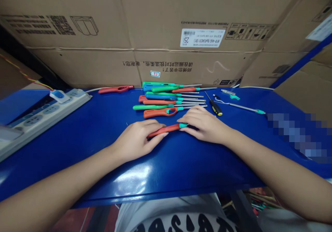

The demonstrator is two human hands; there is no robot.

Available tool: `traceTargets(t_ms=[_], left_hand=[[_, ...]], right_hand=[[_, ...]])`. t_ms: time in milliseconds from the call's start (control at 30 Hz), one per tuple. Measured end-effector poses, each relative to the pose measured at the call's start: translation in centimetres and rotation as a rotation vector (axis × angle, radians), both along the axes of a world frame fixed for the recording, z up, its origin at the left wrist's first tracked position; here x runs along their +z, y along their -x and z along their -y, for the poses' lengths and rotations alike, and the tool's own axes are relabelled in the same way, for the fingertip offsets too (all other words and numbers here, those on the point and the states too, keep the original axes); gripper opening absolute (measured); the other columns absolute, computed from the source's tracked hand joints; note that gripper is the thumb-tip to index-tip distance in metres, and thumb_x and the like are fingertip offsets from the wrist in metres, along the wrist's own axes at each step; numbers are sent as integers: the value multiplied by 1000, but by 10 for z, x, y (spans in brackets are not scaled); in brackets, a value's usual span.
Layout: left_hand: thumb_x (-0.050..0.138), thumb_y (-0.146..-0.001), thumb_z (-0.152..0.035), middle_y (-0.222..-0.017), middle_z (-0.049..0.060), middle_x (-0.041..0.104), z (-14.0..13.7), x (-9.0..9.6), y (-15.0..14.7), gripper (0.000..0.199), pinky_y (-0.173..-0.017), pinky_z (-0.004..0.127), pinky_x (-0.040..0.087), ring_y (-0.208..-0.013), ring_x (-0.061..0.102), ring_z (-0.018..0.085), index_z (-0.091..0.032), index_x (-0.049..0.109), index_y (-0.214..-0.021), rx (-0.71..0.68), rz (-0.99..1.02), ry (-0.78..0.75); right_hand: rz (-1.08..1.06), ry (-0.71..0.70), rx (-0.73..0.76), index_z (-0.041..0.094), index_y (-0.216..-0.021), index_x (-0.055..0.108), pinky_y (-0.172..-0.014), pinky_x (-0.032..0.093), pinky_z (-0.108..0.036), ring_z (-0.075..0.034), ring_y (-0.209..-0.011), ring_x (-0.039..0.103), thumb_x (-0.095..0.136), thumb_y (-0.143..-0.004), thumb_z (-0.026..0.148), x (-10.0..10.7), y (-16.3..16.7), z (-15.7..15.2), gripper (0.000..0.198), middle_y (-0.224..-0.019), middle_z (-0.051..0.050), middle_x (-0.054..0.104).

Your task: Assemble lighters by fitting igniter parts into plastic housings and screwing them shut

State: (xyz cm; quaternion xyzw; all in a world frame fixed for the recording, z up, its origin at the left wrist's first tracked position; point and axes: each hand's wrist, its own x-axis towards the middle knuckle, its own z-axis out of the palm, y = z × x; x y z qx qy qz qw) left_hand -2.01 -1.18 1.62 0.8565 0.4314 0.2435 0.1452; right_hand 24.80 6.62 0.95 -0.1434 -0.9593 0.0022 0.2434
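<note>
Just over the front half of the blue table [155, 180], both hands are on one red lighter [167, 129], held lengthwise between them. Left hand [138, 138] has the handle pinched between thumb and fingers; right hand [204, 124] has thumb and fingertips pinching around the teal collar [183, 125]. Can't tell how hard either one is squeezing, and the far end is hidden by the right hand.

My worry would be twisting: if one side turns or pulls while the other pinch is loose, that smooth handle could slip. Next risk is elbow room. Right knuckles sit right by the orange lighter [155, 113] at the near edge of the lighter row [160, 102], so a sideways jerk could scatter the lot. Same goes for the screwdriver [216, 108], just beyond that hand; a bump might roll it into the loose metal rod [243, 107].
</note>
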Motion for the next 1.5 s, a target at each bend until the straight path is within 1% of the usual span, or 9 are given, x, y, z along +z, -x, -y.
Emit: traceTargets(t_ms=[267,500,700,833,1033,1267,1333,1433,1500], left_hand=[[58,-99,-29,-95,3,75,3,-6,-3,19,-72,25,52,-82,71,17,-18,71,-107,-14,19,-137],[59,-96,-24,-93,7,77,18,-4,-7,21,-58,28,54,-72,74,20,-11,70,-109,5,-64,-428],[58,-96,-23,-94,7,78,22,-2,-11,20,-54,29,53,-69,75,20,-12,70,-107,36,-103,-514],[58,-97,-27,-98,7,78,15,0,-13,23,-57,29,55,-75,75,21,-15,70,-111,67,-112,-476],[62,-96,-38,-114,5,75,8,0,-10,35,-72,36,60,-97,74,27,-21,67,-126,116,-240,-287],[60,-97,-42,-117,7,68,2,0,-3,37,-85,39,59,-107,68,27,-22,67,-127,77,-286,-71],[60,-97,-40,-117,8,67,2,0,-3,35,-87,40,59,-108,66,27,-21,67,-126,63,-278,-41],[60,-98,-37,-119,9,65,5,-1,-4,36,-92,41,58,-112,64,27,-20,65,-128,62,-227,-18],[58,-98,-34,-121,10,64,6,-2,-5,35,-95,42,57,-113,63,26,-19,64,-129,52,-182,-11]], right_hand=[[-32,-217,37,10,-103,66,-77,49,-36,-21,-82,60,52,-101,18,0,0,9,16,-87,-12,71],[-15,-261,45,8,-104,64,-75,50,-36,-21,-79,57,50,-98,9,7,2,19,15,-82,-12,69],[26,-287,24,8,-103,65,-75,49,-36,-22,-78,56,47,-97,7,8,2,21,19,-81,-12,69],[45,-219,-33,10,-103,65,-77,47,-36,-23,-82,58,49,-100,16,15,0,17,18,-87,-13,69],[414,88,-241,15,-93,62,-79,43,-37,-24,-86,59,59,-97,25,26,-8,15,11,-94,-10,67],[436,440,-277,20,-93,61,-71,42,-30,-20,-83,58,66,-92,45,36,-34,-1,26,-98,-5,64],[423,416,-356,21,-96,62,-73,43,-31,-21,-85,60,62,-93,53,39,-43,-7,32,-103,-7,64],[433,242,-689,19,-107,58,-71,45,-34,-27,-91,63,52,-97,45,38,-55,-16,29,-113,-13,63],[489,216,-893,16,-117,54,-69,45,-35,-31,-95,65,50,-96,39,35,-60,-23,31,-120,-18,62]])
